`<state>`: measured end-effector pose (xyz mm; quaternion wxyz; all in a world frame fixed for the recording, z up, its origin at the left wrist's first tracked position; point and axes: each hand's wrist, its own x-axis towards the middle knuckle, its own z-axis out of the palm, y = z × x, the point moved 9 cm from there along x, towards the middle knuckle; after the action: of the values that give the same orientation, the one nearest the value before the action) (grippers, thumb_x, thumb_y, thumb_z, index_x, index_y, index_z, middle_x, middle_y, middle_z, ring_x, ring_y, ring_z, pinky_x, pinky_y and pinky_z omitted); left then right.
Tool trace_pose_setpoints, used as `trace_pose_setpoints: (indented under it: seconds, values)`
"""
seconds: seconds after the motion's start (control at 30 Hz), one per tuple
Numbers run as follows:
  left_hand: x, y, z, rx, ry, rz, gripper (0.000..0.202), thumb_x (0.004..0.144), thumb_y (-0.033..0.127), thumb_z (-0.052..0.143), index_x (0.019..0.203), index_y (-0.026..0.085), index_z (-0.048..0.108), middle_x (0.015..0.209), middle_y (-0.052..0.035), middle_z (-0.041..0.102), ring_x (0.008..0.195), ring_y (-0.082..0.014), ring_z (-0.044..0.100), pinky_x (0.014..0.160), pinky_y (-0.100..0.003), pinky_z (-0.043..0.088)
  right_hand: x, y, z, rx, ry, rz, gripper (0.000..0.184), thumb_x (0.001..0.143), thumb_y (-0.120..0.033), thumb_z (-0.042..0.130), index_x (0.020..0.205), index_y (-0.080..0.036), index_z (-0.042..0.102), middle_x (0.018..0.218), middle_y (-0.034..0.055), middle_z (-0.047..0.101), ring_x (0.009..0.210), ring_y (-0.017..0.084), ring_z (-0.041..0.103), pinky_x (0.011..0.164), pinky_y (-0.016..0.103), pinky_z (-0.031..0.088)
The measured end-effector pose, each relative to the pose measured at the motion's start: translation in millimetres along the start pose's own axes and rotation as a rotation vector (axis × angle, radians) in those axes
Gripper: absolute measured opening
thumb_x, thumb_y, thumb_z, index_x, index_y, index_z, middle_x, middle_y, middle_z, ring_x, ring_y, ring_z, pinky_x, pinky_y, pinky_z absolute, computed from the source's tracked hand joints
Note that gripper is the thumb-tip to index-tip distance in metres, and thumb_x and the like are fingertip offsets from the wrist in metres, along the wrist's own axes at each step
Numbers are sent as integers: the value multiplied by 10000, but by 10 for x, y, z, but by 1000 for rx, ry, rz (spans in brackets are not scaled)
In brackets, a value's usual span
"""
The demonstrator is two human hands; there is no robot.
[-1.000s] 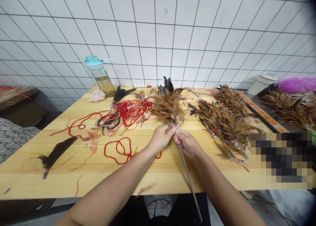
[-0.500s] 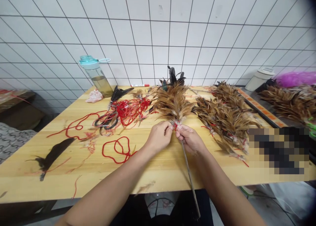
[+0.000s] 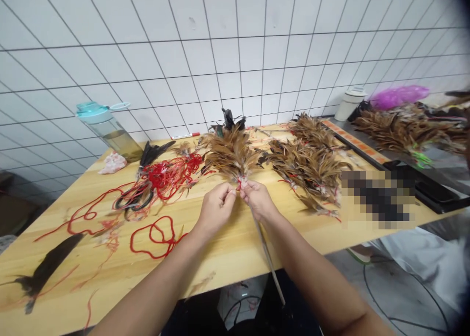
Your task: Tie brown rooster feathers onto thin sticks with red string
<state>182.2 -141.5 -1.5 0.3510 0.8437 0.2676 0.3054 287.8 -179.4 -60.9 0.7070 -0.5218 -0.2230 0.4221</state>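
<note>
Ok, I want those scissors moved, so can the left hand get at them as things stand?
Probably yes, once it lets go: the left hand is pinching the bound base of the feather bundle. The way to the scissors looks free, though red thread tangles them.

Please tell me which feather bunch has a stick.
It is the brown feather bunch held by the left hand and right hand, with a thin stick below; the bunches to its right show none.

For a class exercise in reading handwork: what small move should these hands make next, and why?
Probably pull the red thread tight around the base of the feather bunch: the left hand and right hand both pinch there, right where the thin stick meets the feathers.
</note>
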Motion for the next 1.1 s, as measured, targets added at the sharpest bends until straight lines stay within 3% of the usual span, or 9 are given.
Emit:
trace_pose_setpoints:
  seconds: [0.23,0.63,0.8,0.97,1.1]
  values:
    - [-14,-15,-33,-140,24,-34,211,856,298,451,686,173,474,617,30,411,575,-106,382,557,-234,289,17,77,7,3,33,48,289,713,-363,619,532,-190,474,428,-66,406,403,60,291,447,228,194]
    - [-36,37,-22,-144,-10,-17,212,843,284,444,662,174,454,592,39,383,562,-99,362,551,-233,274,20,71,6,19,-1,36,324,648,-399,666,523,-185,457,431,-78,379,396,40,250,419,227,152]
    - [20,-83,49,-85,-63,-69,203,842,276,433,692,166,515,611,31,461,584,-104,410,571,-228,298,33,68,-105,63,42,66,317,633,-397,683,570,-182,459,435,-86,396,378,25,224,403,210,99]
    - [34,-49,77,-1,-118,-47,212,841,280,444,707,164,561,595,30,491,556,-104,410,555,-224,301,-3,4,-112,75,-13,95,282,613,-379,686,633,-174,493,453,-92,401,359,17,205,396,201,71]
    - [40,-118,151,40,-247,-31,227,856,293,449,754,166,607,635,15,562,589,-117,470,581,-236,352,-23,-26,-97,121,-62,100,245,617,-335,683,728,-157,555,480,-96,399,375,18,213,404,194,84]
